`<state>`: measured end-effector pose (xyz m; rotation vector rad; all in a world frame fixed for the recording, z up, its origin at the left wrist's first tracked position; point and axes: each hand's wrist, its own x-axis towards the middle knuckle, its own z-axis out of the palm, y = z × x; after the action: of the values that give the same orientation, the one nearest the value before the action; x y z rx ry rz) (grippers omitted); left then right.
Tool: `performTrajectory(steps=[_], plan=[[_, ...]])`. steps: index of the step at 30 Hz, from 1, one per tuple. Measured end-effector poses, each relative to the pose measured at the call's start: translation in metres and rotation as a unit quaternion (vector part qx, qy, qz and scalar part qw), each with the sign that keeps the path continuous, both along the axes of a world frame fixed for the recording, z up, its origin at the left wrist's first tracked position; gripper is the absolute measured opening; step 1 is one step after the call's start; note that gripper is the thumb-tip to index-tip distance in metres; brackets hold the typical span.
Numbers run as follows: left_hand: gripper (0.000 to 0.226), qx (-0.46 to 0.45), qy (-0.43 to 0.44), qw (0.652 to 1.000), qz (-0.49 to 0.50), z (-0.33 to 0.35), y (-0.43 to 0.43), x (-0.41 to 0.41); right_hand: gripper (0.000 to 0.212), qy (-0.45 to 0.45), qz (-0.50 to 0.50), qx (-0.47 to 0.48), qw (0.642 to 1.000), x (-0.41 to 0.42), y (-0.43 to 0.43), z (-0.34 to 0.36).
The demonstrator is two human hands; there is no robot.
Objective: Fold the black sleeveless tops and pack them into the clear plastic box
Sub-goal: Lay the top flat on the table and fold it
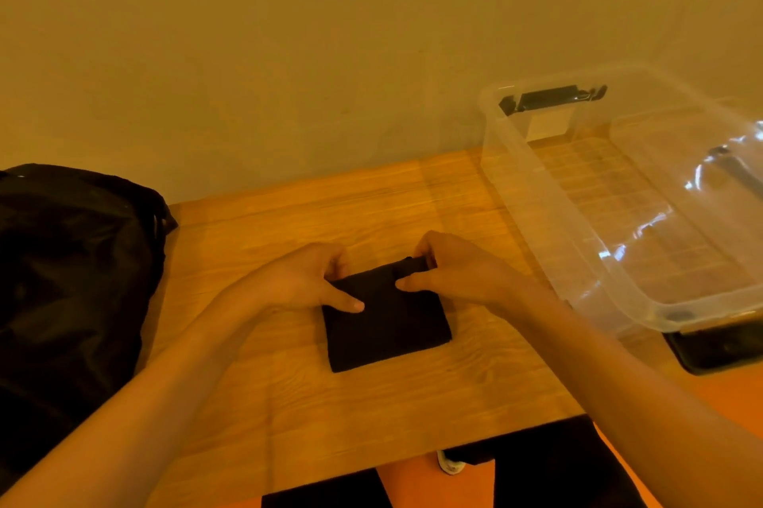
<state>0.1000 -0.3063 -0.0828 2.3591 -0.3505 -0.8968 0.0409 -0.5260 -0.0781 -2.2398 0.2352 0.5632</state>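
Here we view, from the head camera, a folded black top (388, 326) lying as a compact rectangle in the middle of the wooden table (371, 416), well short of the clear plastic box (557, 226).

The left hand (305, 280) grips the far left corner, its thumb flat on the upper face and its fingers curled behind the edge. The right hand (450, 272) grips the far right corner, where the cloth bunches into a small roll under its curled fingers, while its thumb points inward along the top. We judge that holding both far corners keeps the layers from slipping apart, either for one more fold toward the body or for a lift in one piece. Which of the two is intended cannot be told.

The box stands to the right, touching the table and near at hand, with its mouth open upward and its black latch (553, 96) on the far end. This placement suits a short sideways carry. Its ribbed floor shows through the wall.

The heap of black garments (74, 280) rests at the left edge, apart from the working area, presumably the supply not yet folded.
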Motion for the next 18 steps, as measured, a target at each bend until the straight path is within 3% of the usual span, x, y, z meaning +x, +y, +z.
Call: performTrajectory(steps=[3,6,10,13,18], plan=[[0.046,-0.059,0.026,0.996,0.055,0.000,-0.005,0.012,0.042,-0.029,-0.072,0.085,0.993,-0.005,-0.006,-0.006],[0.040,-0.154,0.037,0.977,0.140,-0.001,-0.024,0.029,0.043,-0.081,-0.169,0.118,0.975,-0.006,-0.012,-0.013],[0.037,-0.242,0.035,0.948,0.205,-0.008,-0.062,0.062,0.047,-0.181,-0.263,0.057,0.946,0.000,-0.015,-0.023],[0.038,-0.250,0.012,0.950,0.186,-0.008,-0.097,0.089,0.054,-0.260,-0.280,-0.041,0.923,0.007,-0.012,-0.031],[0.029,-0.224,-0.009,0.966,0.125,-0.010,-0.141,0.129,0.067,-0.265,-0.329,-0.075,0.904,0.025,-0.013,-0.041]])
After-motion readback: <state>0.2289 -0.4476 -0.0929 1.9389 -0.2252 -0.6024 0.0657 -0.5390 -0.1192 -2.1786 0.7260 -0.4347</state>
